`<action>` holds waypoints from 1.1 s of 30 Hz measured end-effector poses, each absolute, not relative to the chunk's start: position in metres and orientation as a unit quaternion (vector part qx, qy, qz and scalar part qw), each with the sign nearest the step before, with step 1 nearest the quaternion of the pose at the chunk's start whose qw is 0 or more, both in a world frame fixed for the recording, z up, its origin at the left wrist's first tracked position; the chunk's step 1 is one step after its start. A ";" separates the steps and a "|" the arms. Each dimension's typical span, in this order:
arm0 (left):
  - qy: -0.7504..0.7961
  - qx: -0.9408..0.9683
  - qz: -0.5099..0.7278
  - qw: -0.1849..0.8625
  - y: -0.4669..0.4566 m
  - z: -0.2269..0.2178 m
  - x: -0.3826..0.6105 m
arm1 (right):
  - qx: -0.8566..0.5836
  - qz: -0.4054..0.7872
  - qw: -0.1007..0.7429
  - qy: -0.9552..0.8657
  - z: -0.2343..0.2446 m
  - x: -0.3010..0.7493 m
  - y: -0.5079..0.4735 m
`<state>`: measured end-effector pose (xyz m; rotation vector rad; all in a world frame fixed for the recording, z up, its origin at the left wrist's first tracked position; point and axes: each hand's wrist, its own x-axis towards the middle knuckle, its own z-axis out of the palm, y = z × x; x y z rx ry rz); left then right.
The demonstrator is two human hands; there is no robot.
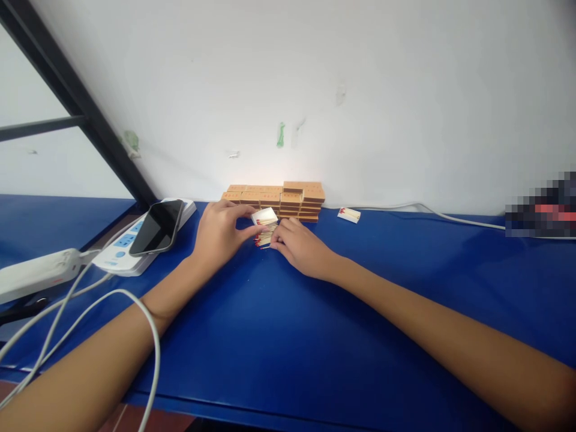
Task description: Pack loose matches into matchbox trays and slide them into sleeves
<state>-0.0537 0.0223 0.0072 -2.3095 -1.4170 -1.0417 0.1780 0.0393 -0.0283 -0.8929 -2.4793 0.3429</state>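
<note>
My left hand pinches a small white matchbox tray between thumb and fingers, holding it tilted just above the blue table. My right hand is closed around a bundle of red-tipped matches right under the tray, fingertips touching them. Both hands meet in front of a stack of several tan matchboxes set against the white wall.
A second open tray with matches lies to the right of the stack. At the left a black phone rests on a white power strip; white cables cross my left forearm. Another cable runs along the wall.
</note>
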 end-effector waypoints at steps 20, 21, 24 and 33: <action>-0.497 -0.791 -0.339 0.116 0.025 0.005 -0.055 | -0.331 0.124 0.265 -0.897 -0.027 0.177 0.037; -0.496 -0.791 -0.338 0.118 0.025 0.005 -0.055 | -0.331 0.125 0.263 -0.897 -0.028 0.177 0.038; -0.493 -0.794 -0.334 0.118 0.026 0.005 -0.057 | -0.335 0.124 0.250 -0.900 -0.028 0.177 0.039; -0.489 -0.808 -0.299 0.138 0.029 0.006 -0.060 | -0.331 0.091 0.298 -0.890 -0.016 0.190 0.047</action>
